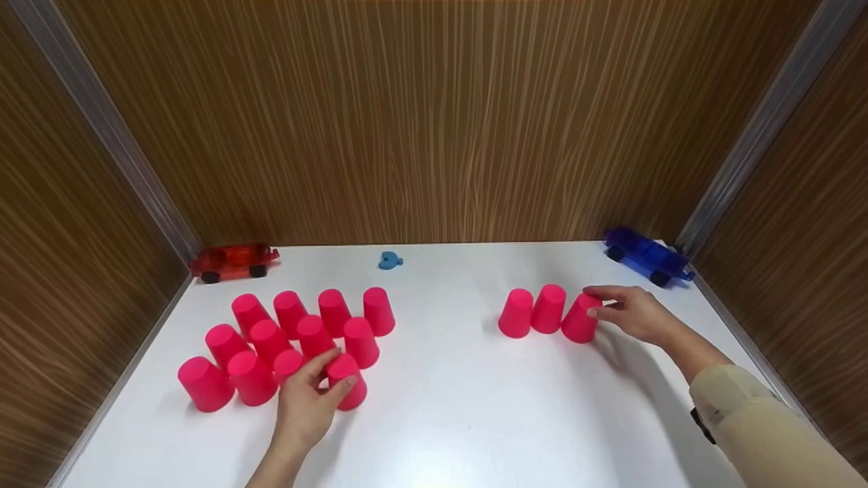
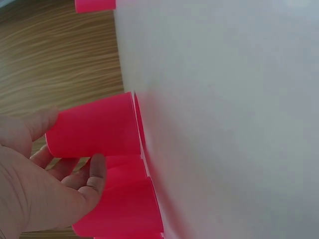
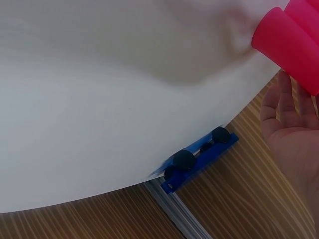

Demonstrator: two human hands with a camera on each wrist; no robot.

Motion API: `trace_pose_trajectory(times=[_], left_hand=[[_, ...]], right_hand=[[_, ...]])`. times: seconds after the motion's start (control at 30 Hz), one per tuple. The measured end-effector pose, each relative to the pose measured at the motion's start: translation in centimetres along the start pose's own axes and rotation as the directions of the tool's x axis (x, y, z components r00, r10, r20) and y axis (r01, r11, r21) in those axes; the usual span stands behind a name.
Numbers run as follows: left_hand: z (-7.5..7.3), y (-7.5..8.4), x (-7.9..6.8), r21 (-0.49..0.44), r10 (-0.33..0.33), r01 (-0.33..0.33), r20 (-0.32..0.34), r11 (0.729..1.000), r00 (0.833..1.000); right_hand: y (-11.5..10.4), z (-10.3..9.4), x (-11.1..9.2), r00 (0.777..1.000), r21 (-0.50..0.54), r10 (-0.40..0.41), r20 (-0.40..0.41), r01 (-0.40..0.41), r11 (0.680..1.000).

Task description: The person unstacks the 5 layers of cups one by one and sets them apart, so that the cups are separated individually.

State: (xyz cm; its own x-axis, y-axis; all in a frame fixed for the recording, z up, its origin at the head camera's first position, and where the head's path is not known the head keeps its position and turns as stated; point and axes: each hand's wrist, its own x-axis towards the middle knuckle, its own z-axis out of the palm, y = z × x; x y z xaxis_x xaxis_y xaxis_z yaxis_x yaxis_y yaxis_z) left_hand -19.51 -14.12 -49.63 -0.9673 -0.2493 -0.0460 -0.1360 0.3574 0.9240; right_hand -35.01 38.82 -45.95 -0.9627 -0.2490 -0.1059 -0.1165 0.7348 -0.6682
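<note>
Pink cups stand upside down on the white table in two groups. In the head view, my left hand grips the front right cup of the left group, with thumb and fingers on either side near its narrow top. The left wrist view shows that same cup with its wide rim right at the tabletop. My right hand pinches the rightmost cup in a row of three. Beside it are the middle cup and the left one. The right wrist view shows the hand against the cup's side.
Several more pink cups stand in rows at the left, partly behind my left hand. Along the back lie a red toy car, a small blue piece and a blue toy car. Wood-patterned panels enclose the table.
</note>
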Motion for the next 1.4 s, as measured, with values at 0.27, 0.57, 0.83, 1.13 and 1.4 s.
trace_pose_trajectory(times=[0.27,0.57,0.83,1.13,1.4], left_hand=[[0.2,-0.1,0.3,-0.014,0.004,-0.004,0.001,1.000,1.000],[0.3,-0.1,0.4,-0.035,-0.017,0.017,0.008,0.999,1.000],[0.4,-0.2,0.6,-0.016,-0.006,0.006,-0.005,1.000,1.000],[0.1,0.3,0.3,-0.008,-0.022,0.022,-0.001,1.000,1.000],[-0.7,2.8,-0.2,0.064,0.027,-0.026,-0.030,0.998,0.999]], right_hand=[[-0.1,-0.2,0.1,1.000,0.010,0.022,0.010,-0.023,1.000],[-0.1,-0.1,0.0,0.999,0.018,0.036,0.019,-0.036,0.999],[-0.1,-0.1,0.0,0.999,0.034,0.046,0.023,-0.046,0.998],[-0.2,-0.1,0.0,0.999,0.027,0.044,0.023,-0.044,0.999],[-0.2,-0.1,0.1,0.998,0.027,0.051,0.029,-0.052,0.998]])
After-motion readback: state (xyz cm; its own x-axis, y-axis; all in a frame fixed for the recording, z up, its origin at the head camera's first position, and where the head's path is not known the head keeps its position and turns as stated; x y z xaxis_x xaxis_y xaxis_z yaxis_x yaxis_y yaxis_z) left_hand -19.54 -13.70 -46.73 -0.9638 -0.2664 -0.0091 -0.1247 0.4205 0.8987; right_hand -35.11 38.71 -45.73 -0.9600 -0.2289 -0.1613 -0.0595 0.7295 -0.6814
